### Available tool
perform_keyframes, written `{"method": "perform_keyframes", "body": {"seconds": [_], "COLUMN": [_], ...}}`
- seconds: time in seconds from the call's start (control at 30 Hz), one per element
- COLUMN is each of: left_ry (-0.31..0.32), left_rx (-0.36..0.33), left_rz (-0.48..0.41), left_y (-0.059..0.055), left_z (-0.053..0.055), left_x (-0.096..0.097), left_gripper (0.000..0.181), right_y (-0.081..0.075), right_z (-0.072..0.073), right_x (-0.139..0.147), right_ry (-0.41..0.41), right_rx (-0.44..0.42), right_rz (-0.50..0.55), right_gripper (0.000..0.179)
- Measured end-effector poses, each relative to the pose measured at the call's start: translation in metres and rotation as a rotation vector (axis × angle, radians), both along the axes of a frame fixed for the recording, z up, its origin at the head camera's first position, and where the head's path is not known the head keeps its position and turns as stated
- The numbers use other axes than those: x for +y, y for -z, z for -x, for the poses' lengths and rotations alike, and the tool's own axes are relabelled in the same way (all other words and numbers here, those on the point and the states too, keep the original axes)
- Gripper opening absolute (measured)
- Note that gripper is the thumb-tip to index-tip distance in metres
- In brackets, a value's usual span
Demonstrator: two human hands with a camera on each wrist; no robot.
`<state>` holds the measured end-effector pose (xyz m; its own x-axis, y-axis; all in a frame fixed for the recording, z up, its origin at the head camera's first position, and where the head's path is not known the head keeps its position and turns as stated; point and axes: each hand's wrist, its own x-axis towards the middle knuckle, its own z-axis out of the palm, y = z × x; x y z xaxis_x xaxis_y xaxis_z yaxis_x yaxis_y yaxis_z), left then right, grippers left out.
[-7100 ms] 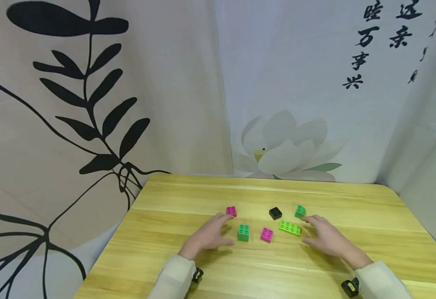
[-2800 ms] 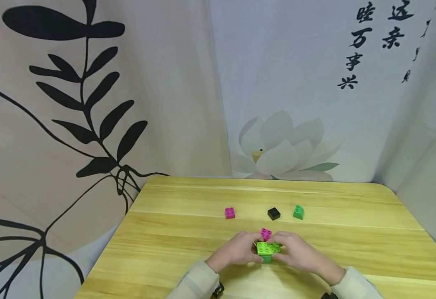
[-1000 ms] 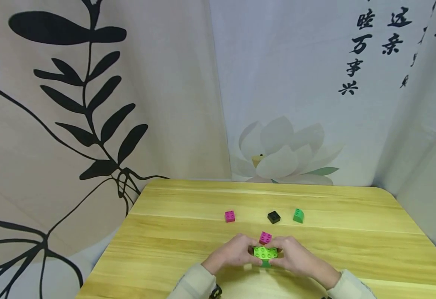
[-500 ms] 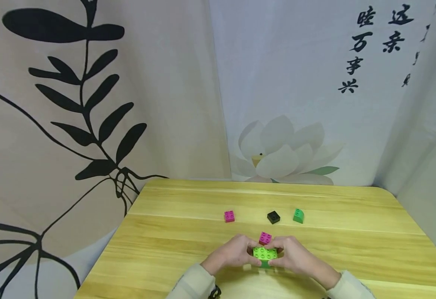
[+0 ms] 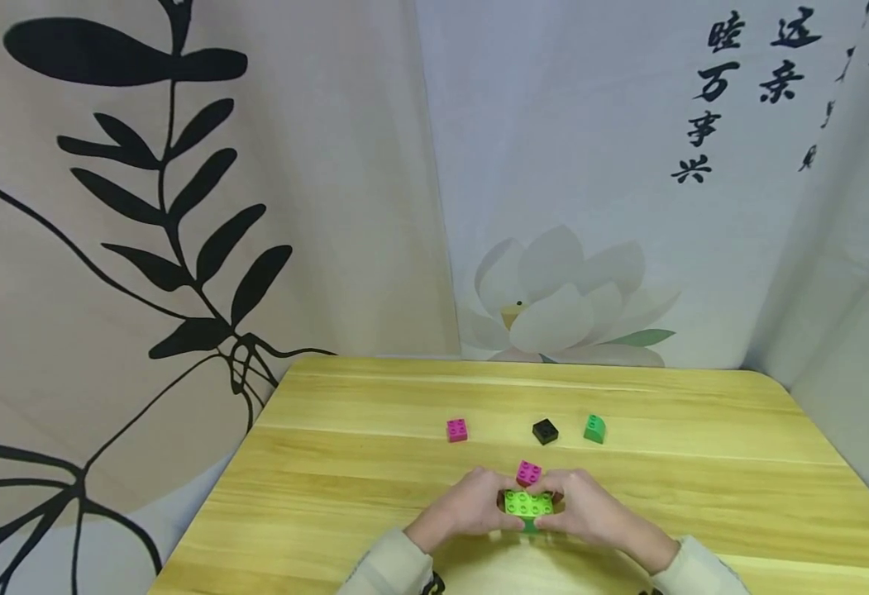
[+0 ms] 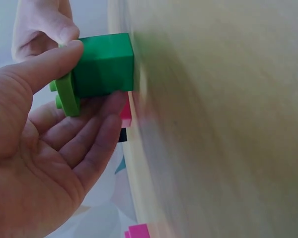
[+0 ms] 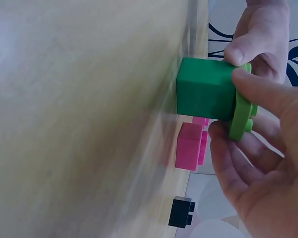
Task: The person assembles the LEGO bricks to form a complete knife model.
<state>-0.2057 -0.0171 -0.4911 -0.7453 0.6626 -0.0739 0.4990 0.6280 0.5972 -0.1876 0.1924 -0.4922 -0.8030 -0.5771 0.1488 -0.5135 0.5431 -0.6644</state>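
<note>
A flat lime-green toy brick sits on top of a taller green toy brick, studs up in the head view. My left hand grips the stacked pair from the left, thumb at the seam between them in the left wrist view. From the right, my right hand pinches the same pair, thumb on the near side and fingers beyond. Just past the fingers lies a pink toy brick, apart from the stack in the right wrist view. The hands hide both ends of the lime-green brick.
Farther back on the wooden table lie another pink brick, a black brick and a green brick with a curved side. A printed curtain hangs behind the table's far edge.
Since the oldest frame, both hands have come together; the green and lime-green bricks have been picked up and stacked near the middle front. Over the last second the hands hold almost still.
</note>
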Motion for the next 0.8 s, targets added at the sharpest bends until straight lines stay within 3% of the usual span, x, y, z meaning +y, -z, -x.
{"method": "perform_keyframes", "body": {"seconds": [0.33, 0.57, 0.8], "left_ry": [-0.008, -0.024, -0.025], "left_rx": [-0.027, -0.047, -0.042], "left_rz": [-0.054, -0.081, -0.067], "left_y": [0.004, 0.003, 0.002], "left_z": [0.004, 0.004, 0.004], "left_x": [-0.005, -0.01, -0.012], "left_gripper": [0.042, 0.041, 0.038], "right_y": [0.001, -0.003, -0.003], "right_z": [0.001, 0.009, 0.021], "right_x": [0.008, 0.017, 0.017], "right_ry": [-0.02, 0.024, 0.086], "right_rx": [0.015, -0.025, 0.021], "right_rz": [-0.028, 0.019, -0.027], "right_gripper": [0.039, 0.036, 0.034]}}
